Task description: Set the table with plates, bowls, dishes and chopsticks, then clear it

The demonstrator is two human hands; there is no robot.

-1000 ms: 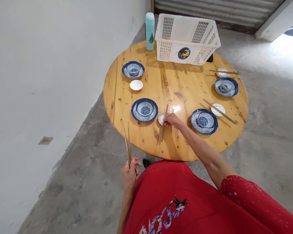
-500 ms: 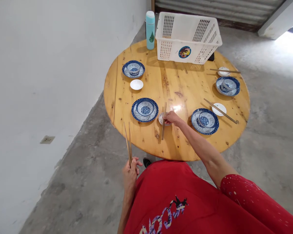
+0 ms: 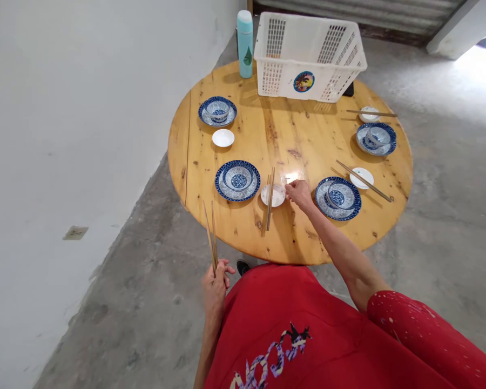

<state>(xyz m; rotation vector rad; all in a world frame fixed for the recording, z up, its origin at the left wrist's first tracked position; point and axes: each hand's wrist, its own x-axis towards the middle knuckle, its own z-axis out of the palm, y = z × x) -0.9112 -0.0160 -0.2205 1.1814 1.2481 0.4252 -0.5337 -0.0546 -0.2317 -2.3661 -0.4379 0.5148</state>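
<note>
My left hand (image 3: 217,280), low and off the table's near edge, is closed round a pair of wooden chopsticks (image 3: 211,235) that point upward with their tips apart. My right hand (image 3: 298,193) is over the table just right of a small white saucer (image 3: 279,195), its fingers slightly apart and nothing in them. Across that saucer rests another pair of chopsticks (image 3: 270,199). Left of it sits a blue-rimmed plate (image 3: 222,190) with a patterned bowl (image 3: 238,178) on it. To the right of my hand is a similar plate (image 3: 323,208) holding a bowl (image 3: 340,195).
A white plastic basket (image 3: 275,81) and a turquoise bottle (image 3: 245,51) stand at the back of the round wooden table (image 3: 255,129). Further plates (image 3: 204,119) (image 3: 392,141) with bowls, a white saucer (image 3: 223,138) and saucers with chopsticks (image 3: 364,176) lie around. A wall (image 3: 85,119) rises at left.
My right hand has let go of the chopsticks on the saucer and moved a little to the right. The left hand still holds its chopsticks. The view has shifted slightly.
</note>
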